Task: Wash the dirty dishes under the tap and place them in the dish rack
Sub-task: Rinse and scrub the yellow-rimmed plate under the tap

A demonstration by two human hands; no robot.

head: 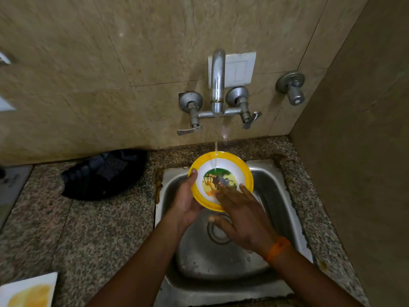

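A yellow-rimmed bowl [221,171] with a cartoon picture inside is held tilted over the steel sink [278,196]. Water runs from the tap [218,80] onto its upper inside. My left hand [187,202] grips the bowl's left rim, thumb on top and fingers underneath. My right hand [241,213] lies with straight fingers against the bowl's inner surface at the lower right. An orange band sits on my right wrist.
A black dish tray [104,173] lies on the granite counter [88,229] left of the sink. A white square plate [28,291] with a yellow stain sits at the bottom left corner. Two tap handles flank the spout; a side wall stands on the right.
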